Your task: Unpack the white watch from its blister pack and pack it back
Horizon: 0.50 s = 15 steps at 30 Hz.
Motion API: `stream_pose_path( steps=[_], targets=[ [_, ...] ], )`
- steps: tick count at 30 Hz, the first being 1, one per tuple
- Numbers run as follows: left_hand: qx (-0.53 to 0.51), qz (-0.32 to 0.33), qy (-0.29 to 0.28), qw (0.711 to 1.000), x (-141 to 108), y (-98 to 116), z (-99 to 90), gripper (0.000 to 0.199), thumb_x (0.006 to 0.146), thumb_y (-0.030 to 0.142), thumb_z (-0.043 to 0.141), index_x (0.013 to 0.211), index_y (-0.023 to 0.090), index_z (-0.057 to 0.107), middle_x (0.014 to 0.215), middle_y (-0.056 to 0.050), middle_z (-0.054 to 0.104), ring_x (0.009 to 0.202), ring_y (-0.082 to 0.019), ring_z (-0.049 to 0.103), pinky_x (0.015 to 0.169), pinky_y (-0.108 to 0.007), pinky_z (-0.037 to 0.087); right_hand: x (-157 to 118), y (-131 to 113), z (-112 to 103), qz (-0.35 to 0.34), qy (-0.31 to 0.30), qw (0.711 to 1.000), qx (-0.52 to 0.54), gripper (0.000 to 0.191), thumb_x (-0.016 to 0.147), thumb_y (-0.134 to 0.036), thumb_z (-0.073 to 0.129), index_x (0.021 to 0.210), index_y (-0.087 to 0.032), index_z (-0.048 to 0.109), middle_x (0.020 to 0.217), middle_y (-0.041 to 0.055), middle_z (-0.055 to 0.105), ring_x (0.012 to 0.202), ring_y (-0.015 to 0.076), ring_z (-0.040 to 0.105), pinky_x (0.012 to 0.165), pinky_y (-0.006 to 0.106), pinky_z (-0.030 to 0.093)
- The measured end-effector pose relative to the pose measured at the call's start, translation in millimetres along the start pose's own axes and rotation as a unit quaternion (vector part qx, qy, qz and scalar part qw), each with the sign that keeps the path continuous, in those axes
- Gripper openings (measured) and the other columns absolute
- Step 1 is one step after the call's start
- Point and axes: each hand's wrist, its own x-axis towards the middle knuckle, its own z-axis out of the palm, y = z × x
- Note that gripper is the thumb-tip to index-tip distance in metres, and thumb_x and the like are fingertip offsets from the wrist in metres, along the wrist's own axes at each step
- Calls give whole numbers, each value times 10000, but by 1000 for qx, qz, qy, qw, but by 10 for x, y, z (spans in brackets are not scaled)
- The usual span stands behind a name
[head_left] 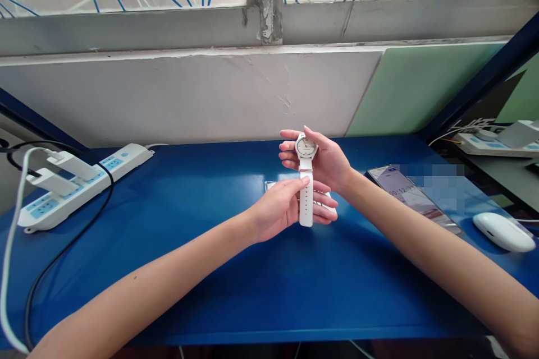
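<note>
A white wristwatch (306, 147) with a round face is held up over the blue desk (202, 190), its pale strap hanging straight down with a row of holes. My right hand (326, 160) grips the watch near its face, thumb at the edge and fingers behind. Lower down, my left hand (282, 207) pinches the strap, thumb on the front and fingers behind it. A small white object, partly hidden, lies behind my left hand; I cannot make out what it is.
At the left lies a white power strip (126, 156) with plugs and a black cable (80, 241). To the right are a phone (412, 196), a white mouse (503, 231) and another power strip (484, 146). A wall (189, 98) rises behind the desk.
</note>
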Motion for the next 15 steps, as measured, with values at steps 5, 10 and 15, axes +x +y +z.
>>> stream_pose_path(
  steps=[5,10,15],
  targets=[
    [-6,-8,21,1000,75,-28,-19,313,1039,244,435,979,57,679,884,-141,739,791,-224,750,864,-403,572,19,9,-16,27,18,999,-6,401,1041,-340,350,1056,-138,696,891,73,771,805,154,741,732,253,615],
    [-7,13,4,1000,87,-63,-97,296,1050,257,444,986,69,664,896,-137,740,809,-225,755,844,-386,584,12,7,-46,46,13,999,-27,377,1012,-314,396,1092,-113,705,1034,124,778,923,180,746,866,291,601],
    [-5,14,8,1000,137,-115,-182,279,1031,299,512,981,77,673,906,-141,744,835,-228,754,874,-392,578,22,20,-103,68,-18,995,-70,356,999,-273,413,1131,-117,705,1186,139,746,1056,200,722,980,324,557]
  ],
)
